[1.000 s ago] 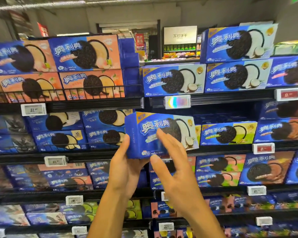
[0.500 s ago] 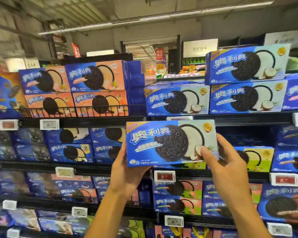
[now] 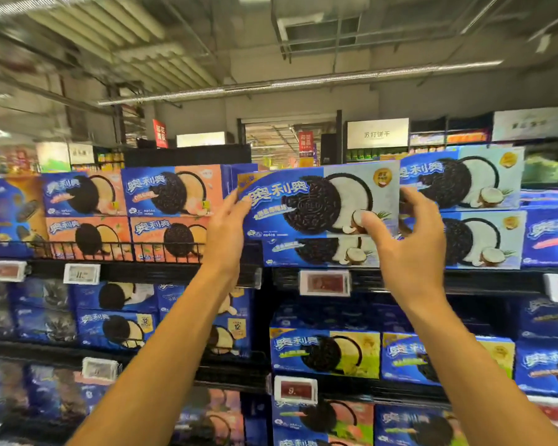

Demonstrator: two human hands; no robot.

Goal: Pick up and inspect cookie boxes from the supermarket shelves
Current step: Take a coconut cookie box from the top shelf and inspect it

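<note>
Cookie box [image 3: 319, 201], blue with white coconut panel, held face-on at top-shelf height, directly above a matching box [image 3: 319, 252] lying on the top shelf [image 3: 400, 278]. Left hand [image 3: 223, 233] grips the box's left end, fingers curled behind it. Right hand [image 3: 409, 249] pinches the right end, thumb on the front. Peach-coloured boxes [image 3: 171, 194] sit left of the held box; more coconut boxes [image 3: 464, 178] right of it.
</note>
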